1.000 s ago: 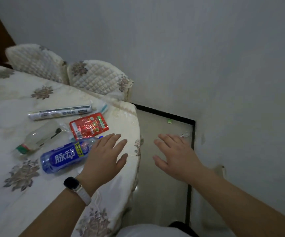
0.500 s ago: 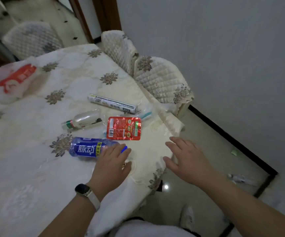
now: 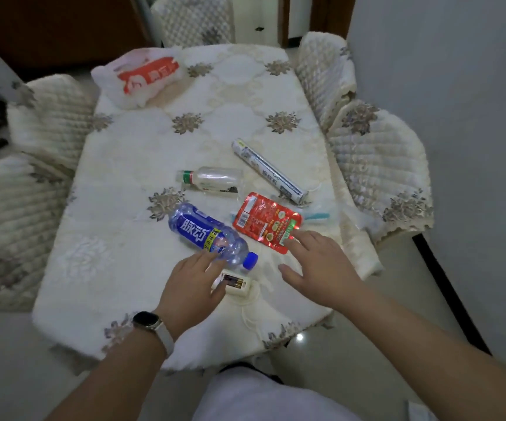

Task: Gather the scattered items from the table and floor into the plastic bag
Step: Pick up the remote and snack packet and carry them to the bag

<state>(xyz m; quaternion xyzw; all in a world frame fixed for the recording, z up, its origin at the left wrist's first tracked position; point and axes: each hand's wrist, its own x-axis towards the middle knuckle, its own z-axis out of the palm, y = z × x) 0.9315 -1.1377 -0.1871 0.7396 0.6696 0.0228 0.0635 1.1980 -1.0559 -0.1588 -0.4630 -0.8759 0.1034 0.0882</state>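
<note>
Both hands are spread and hold nothing: the left hand (image 3: 191, 288) lies at the blue bottle (image 3: 207, 233) (a small white box (image 3: 236, 283) sits beside its thumb), the right hand (image 3: 320, 265) fingertips at the red packet (image 3: 265, 221). The plastic bag (image 3: 142, 77) lies on the table's (image 3: 118, 238) far corner.
</note>
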